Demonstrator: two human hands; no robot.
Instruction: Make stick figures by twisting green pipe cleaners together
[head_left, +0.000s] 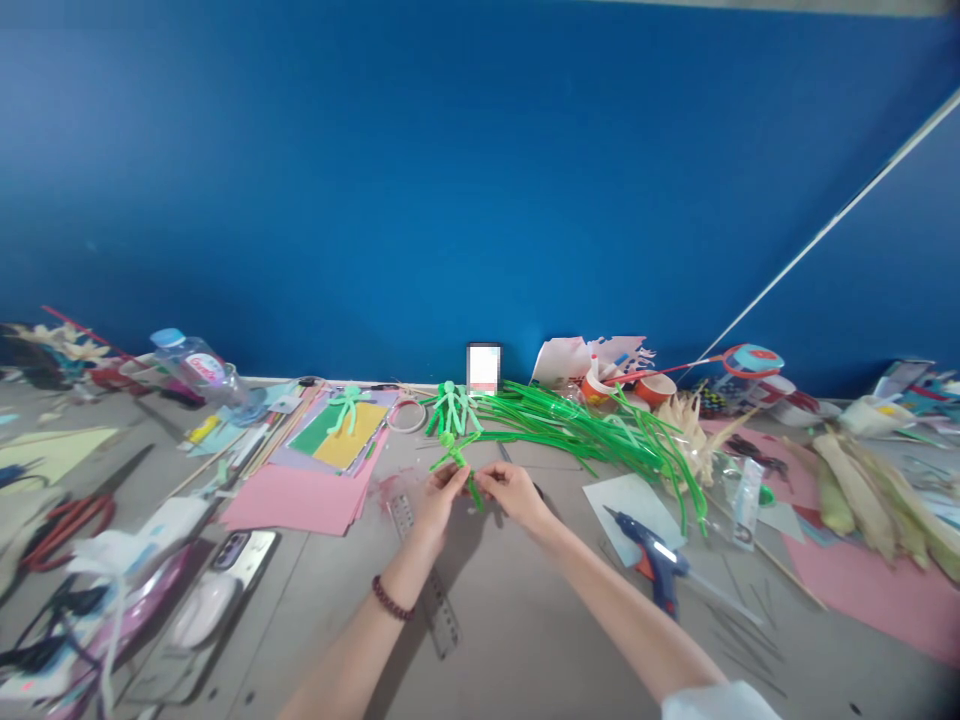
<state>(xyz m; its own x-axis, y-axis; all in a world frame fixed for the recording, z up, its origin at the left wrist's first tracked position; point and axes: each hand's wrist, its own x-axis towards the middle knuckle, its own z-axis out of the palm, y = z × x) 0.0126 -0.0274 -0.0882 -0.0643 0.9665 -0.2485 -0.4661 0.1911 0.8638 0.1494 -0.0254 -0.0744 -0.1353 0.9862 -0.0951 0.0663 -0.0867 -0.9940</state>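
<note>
Near the middle of the table, my left hand (444, 492) pinches a small green pipe-cleaner figure (454, 455). Its arms spread above my fingers and its lower part hangs between both hands. From the right, my right hand (510, 487) has its fingers pinched together at the figure's lower part. Just behind stand other green figures (451, 405), close together. A further pale green figure (347, 408) lies on coloured sheets to the left. Long green pipe cleaners (577, 425) spread in a bundle behind and to the right.
A clear ruler (442, 610) lies beneath my left forearm. Pink paper (300, 498), a phone (217, 600) and a bottle (196, 362) are at the left. A blue glue gun (654, 562) rests on white paper at the right, with corn husks (862, 495) beyond.
</note>
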